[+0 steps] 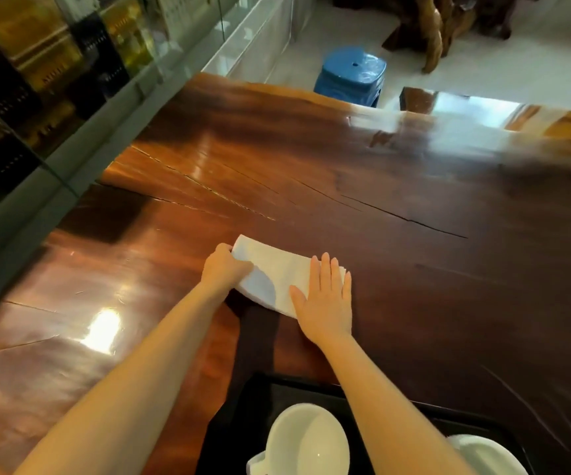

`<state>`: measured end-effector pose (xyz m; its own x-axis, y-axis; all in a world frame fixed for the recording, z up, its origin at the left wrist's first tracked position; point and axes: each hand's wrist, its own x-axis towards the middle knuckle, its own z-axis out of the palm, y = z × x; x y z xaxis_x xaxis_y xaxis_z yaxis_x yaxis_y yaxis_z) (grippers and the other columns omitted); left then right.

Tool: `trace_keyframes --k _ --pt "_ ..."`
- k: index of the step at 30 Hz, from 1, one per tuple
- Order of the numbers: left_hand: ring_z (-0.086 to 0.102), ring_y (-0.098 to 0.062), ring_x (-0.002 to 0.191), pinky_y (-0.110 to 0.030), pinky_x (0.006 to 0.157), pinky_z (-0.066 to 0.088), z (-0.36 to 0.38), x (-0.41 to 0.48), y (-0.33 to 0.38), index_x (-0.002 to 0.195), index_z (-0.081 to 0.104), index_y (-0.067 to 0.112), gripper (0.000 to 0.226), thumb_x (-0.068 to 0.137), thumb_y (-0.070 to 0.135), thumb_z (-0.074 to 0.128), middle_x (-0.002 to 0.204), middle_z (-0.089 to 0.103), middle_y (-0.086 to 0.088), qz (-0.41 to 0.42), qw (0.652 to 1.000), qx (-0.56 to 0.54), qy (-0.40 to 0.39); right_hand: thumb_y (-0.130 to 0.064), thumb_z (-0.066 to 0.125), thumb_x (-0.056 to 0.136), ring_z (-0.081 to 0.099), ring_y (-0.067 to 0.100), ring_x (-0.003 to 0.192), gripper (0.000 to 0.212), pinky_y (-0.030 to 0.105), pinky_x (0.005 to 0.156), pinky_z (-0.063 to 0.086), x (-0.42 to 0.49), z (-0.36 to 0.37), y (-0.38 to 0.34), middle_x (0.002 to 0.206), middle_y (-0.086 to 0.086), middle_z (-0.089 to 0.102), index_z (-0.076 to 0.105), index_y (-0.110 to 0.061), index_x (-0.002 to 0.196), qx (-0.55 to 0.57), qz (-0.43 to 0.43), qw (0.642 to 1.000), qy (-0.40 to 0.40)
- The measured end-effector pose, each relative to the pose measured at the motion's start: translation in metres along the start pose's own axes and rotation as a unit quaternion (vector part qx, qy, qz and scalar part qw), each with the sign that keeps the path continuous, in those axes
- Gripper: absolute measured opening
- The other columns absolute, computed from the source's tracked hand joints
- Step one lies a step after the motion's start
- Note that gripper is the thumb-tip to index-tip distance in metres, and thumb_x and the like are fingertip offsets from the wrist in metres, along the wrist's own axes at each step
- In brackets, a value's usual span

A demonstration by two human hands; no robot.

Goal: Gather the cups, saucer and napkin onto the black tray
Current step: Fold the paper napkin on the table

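Note:
A white folded napkin (277, 269) lies on the glossy wooden table (414, 200), a little beyond the black tray (229, 423). My left hand (224, 269) pinches the napkin's left end, lifting that edge slightly. My right hand (325, 299) lies flat with fingers spread on the napkin's right end. On the tray at the bottom edge stands a white cup (306, 440) with its handle at the lower left. Another white piece of crockery (486, 454) sits to its right, partly hidden by my right forearm; I cannot tell whether it is a cup or the saucer.
A glass partition (54, 159) runs along the table's left side. A blue plastic stool (351, 75) stands on the floor beyond the far table edge. Dark carved wooden furniture (448, 25) fills the top right.

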<state>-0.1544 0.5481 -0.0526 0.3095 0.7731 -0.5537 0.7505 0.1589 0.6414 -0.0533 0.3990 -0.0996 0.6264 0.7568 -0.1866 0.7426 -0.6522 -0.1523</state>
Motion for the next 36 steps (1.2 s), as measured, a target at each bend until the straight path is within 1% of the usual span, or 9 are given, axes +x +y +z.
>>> trace_keyframes --k 6,9,12,17,20,25,29,33,36 --pt "0.061 -0.026 0.084 -0.033 0.067 0.048 -0.013 -0.02 0.004 0.096 0.064 0.011 0.02 0.079 0.005 0.055 0.093 0.064 -0.01 0.096 0.991 -0.084 -0.04 -0.055 0.022 0.094 -0.007 0.028 0.146 0.075 0.05 0.115 -0.008 -0.019 -0.004 -0.036 0.159 0.012 -0.005 -0.005 -0.011 0.149 0.02 0.123 0.992 -0.032" --pt "0.062 -0.025 0.085 -0.037 0.071 0.049 -0.017 -0.023 0.003 0.092 0.065 0.018 0.021 0.08 0.006 0.053 0.092 0.067 -0.007 0.137 0.989 -0.044 -0.043 -0.051 0.036 0.092 0.009 0.03 0.145 0.072 0.054 0.114 -0.002 -0.007 -0.019 -0.035 0.158 0.011 0.005 0.008 -0.016 0.149 -0.039 0.052 0.998 -0.012" --pt "0.062 -0.026 0.089 -0.037 0.073 0.049 -0.016 -0.022 0.005 0.1 0.066 0.019 0.024 0.083 0.009 0.052 0.093 0.066 -0.004 0.177 0.984 0.013 -0.026 -0.041 0.045 0.093 0.036 0.029 0.127 0.055 0.043 0.106 0.029 -0.001 -0.023 -0.029 0.146 0.008 0.033 0.029 -0.018 0.14 -0.02 -0.064 0.998 0.016" --pt "0.055 -0.018 0.083 -0.032 0.069 0.043 -0.007 -0.034 0.015 0.113 0.065 0.02 0.03 0.089 0.012 0.049 0.094 0.064 0.002 0.219 0.973 0.066 0.027 -0.034 0.046 0.092 0.043 0.03 0.101 0.029 0.039 0.088 0.04 0.011 -0.029 -0.019 0.114 0.006 0.049 0.052 -0.019 0.117 0.072 -0.073 0.994 -0.033" --pt "0.059 -0.017 0.078 -0.021 0.056 0.044 0.009 -0.053 0.012 0.12 0.062 0.021 0.032 0.092 0.014 0.047 0.1 0.07 -0.001 0.257 0.963 0.063 0.044 -0.03 0.031 0.097 0.051 0.029 0.083 0.04 0.044 0.092 0.042 0.03 -0.05 -0.002 0.08 0.008 0.058 0.06 -0.013 0.075 0.289 0.012 0.954 -0.08" --pt "0.063 -0.018 0.086 -0.018 0.065 0.045 0.041 -0.077 -0.004 0.126 0.058 0.021 0.034 0.094 0.016 0.048 0.105 0.07 -0.003 0.355 0.93 0.081 0.049 -0.052 0.04 0.092 0.063 0.013 0.056 0.046 0.022 0.05 0.051 0.035 -0.076 0.018 0.07 0.002 0.071 0.067 -0.016 0.083 0.512 0.11 0.825 -0.213" --pt "0.031 -0.019 0.14 -0.028 0.115 0.019 0.059 -0.081 -0.024 0.138 0.043 0.014 0.043 0.096 0.024 0.046 0.147 0.041 -0.006 0.376 0.915 0.145 -0.017 -0.018 0.056 0.09 0.061 0.011 0.06 0.019 0.025 0.06 0.054 0.029 -0.071 0.036 0.073 0.005 0.066 0.067 -0.008 0.103 0.478 0.069 0.853 -0.2" --pt "0.014 -0.023 0.145 -0.043 0.117 -0.002 0.066 -0.079 -0.038 0.139 0.038 0.015 0.043 0.098 0.028 0.038 0.152 0.031 -0.006 0.457 0.839 0.295 -0.028 -0.016 0.056 0.089 0.061 0.015 0.074 0.016 0.034 0.076 0.054 0.018 -0.058 0.045 0.076 0.002 0.064 0.065 -0.012 0.102 0.37 0.064 0.908 -0.184" --pt "-0.006 -0.022 0.146 -0.047 0.111 -0.019 0.065 -0.079 -0.047 0.146 0.025 0.02 0.054 0.097 0.038 0.035 0.158 0.014 -0.004 0.453 0.821 0.349 -0.007 -0.022 0.055 0.09 0.055 0.009 0.078 0.016 0.025 0.067 0.046 0.013 -0.052 0.048 0.083 -0.007 0.058 0.063 -0.016 0.103 0.325 0.032 0.931 -0.165"
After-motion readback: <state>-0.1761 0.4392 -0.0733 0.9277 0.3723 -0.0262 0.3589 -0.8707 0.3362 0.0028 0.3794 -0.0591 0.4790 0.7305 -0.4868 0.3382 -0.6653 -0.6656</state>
